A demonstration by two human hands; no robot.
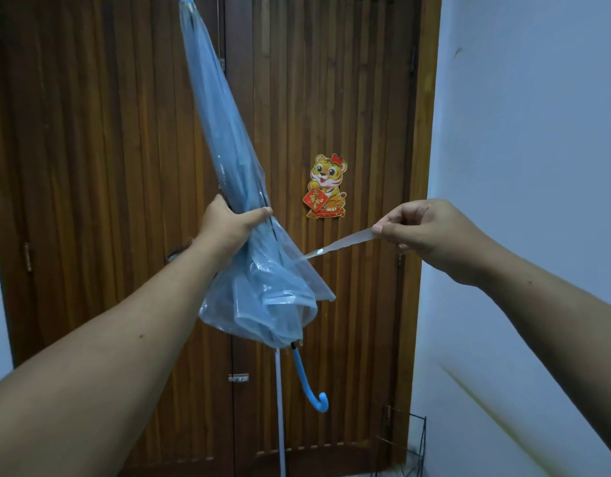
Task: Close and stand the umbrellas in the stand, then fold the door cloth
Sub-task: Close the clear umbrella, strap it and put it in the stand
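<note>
A closed, translucent blue umbrella (224, 139) is held tip-up in front of the wooden door. My left hand (230, 227) is wrapped around its gathered canopy at mid-height. Its blue hooked handle (312, 387) hangs below the loose folds. My right hand (424, 232) pinches the end of the umbrella's clear tie strap (338, 244), pulled out to the right, with a white snap on it. A black wire umbrella stand (412, 445) sits on the floor at lower right. No door cloth is in view.
A dark slatted wooden door (108, 166) fills the view ahead, with a tiger sticker (327, 185) on it. A pale wall (520, 149) is at the right. A thin white pole (280, 407) runs down below the umbrella.
</note>
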